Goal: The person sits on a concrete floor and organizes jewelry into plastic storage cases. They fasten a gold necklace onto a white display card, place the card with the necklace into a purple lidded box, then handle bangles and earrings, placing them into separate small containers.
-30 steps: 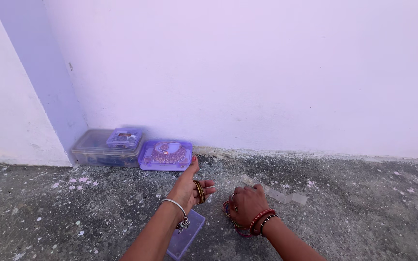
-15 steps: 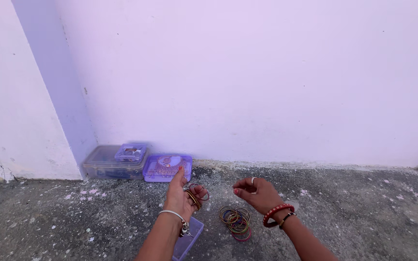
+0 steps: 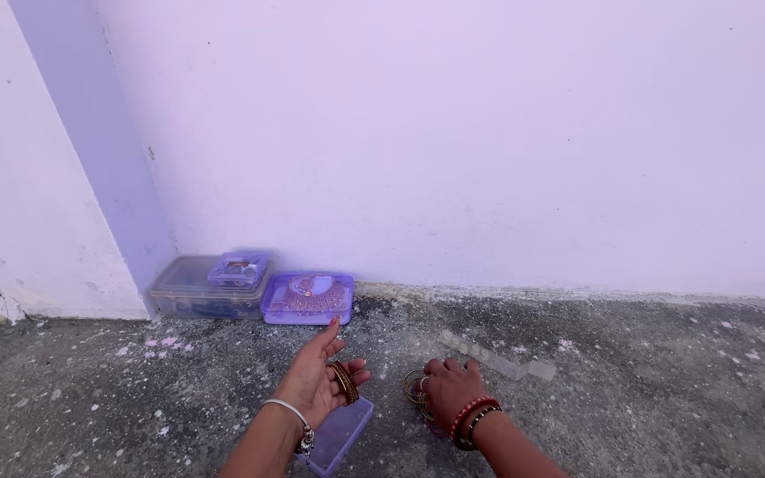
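where it hovered, right hand (image 3: 450,387) now on bangles (image 3: 417,389)

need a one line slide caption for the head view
Left hand holds bangles over a purple box; right hand rests on more bangles.
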